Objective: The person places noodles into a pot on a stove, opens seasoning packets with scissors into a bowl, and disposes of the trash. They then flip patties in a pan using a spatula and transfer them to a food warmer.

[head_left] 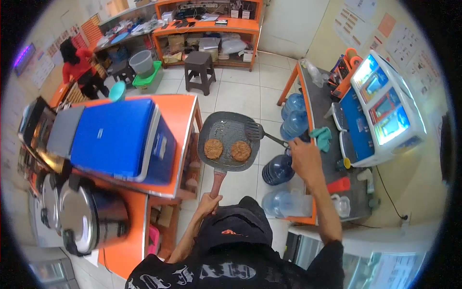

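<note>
Two round brown patties lie side by side in a dark square pan (226, 127), the left patty (213, 149) a little apart from the right patty (241, 151). My left hand (210, 204) is closed around the pan's reddish-brown handle (217, 185), holding the pan over the tiled floor. In my right hand (304, 156), raised to the right of the pan, is the handle of a black slotted spatula (253, 130). The spatula's head is over the pan's upper right part, above the right patty.
A blue cooler box (113, 137) sits on the orange table at left, beyond a large metal pot (79, 216). Water bottles (278, 169) stand by the right counter (332, 188). Farther off are a stool (199, 65) and a person in red (79, 67).
</note>
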`<state>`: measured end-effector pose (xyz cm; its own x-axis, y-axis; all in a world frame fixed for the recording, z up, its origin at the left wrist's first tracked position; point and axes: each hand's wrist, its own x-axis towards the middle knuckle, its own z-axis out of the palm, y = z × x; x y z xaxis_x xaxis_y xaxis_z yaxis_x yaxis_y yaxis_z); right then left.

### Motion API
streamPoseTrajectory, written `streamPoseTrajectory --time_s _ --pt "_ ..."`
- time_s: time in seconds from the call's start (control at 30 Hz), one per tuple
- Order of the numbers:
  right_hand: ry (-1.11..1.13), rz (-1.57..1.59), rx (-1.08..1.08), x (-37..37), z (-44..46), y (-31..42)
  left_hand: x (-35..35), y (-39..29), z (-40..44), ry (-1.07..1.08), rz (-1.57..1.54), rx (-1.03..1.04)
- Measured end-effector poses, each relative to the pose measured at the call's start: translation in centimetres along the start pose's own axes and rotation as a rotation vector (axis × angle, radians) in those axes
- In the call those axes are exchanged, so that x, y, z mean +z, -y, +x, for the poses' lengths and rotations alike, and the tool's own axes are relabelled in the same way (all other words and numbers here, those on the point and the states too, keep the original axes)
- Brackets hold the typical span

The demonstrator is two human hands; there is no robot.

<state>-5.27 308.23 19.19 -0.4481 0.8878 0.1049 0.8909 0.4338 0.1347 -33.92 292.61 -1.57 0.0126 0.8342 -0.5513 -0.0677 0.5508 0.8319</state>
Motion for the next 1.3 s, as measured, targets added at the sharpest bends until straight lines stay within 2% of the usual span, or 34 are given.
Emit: streamPoseTrajectory --time_s 0.07,0.13,0.2,0.27,0.3,0.33,0.37,0.47,0.53,0.6,0.67,0.77,1.0,1.07,1.13,1.17,1.2,1.27,1.3 --pt "0.028 0.016 -0.043 -0.6 8.6 -3.7 -0.5 -5.3 5.3 -0.023 0.122 -0.06" --pt "0.048 0.018 -0.103 0.2 17.2 -7.5 -2.1 -6.5 12.7 -0.026 0.1 -0.026" --pt "0.188 0.154 -0.127 1.6 26.1 -11.5 -3.2 -10.3 19.3 0.01 0.056 -0.015" --pt "0.229 0.243 -0.149 6.1 35.1 -16.1 -4.0 -14.4 25.7 -0.032 0.083 -0.054" --pt "0.342 0.344 -0.136 7.7 39.5 -17.7 -4.2 -17.0 28.5 -0.052 0.091 -0.044" --pt "0.461 0.443 -0.128 9.6 43.9 -18.9 -4.5 -19.1 31.1 -0.075 0.094 -0.038" --pt "0.461 0.556 -0.147 12.1 47.4 -19.7 -5.1 -19.9 33.6 -0.082 0.022 -0.063" --pt "0.506 0.615 -0.318 15.5 59.2 -18.6 -6.9 -24.0 40.4 -0.142 -0.116 -0.053" --pt "0.569 0.594 -0.419 15.6 67.9 -16.5 -8.7 -26.8 44.8 -0.217 -0.153 -0.09" --pt "0.507 0.675 -0.496 16.3 75.4 -14.3 -11.4 -28.7 48.2 -0.285 -0.165 -0.123" --pt "0.512 0.668 -0.574 17.1 83.4 -12.6 -14.1 -30.6 52.7 -0.35 -0.277 -0.036" --pt "0.529 0.691 -0.516 17.0 94.6 -8.3 -18.8 -36.3 58.1 -0.464 -0.382 -0.013" --pt "0.384 0.752 -0.91 15.1 114.8 7.1 -29.9 -44.5 67.8 -0.68 -0.551 0.003" --pt "0.42 0.65 -0.955 12.9 118.1 13.0 -32.5 -45.5 70.3 -0.702 -0.555 0.008" --pt "0.208 0.472 -1.137 11.7 120.9 18.3 -35.2 -48.3 71.5 -0.775 -0.559 -0.075" --pt "0.094 0.503 -1.242 11.9 122.4 20.3 -36.4 -48.3 72.7 -0.803 -0.592 -0.072" --pt "0.101 0.526 -1.292 11.5 123.9 22.2 -37.6 -48.4 73.7 -0.836 -0.625 -0.067" --pt "-0.059 0.33 -1.354 9.8 127.0 26.3 -40.4 -49.8 75.1 -0.952 -0.63 -0.109" --pt "-0.064 0.362 -1.406 9.3 128.3 28.1 -41.4 -49.5 76.0 -0.99 -0.613 -0.127"
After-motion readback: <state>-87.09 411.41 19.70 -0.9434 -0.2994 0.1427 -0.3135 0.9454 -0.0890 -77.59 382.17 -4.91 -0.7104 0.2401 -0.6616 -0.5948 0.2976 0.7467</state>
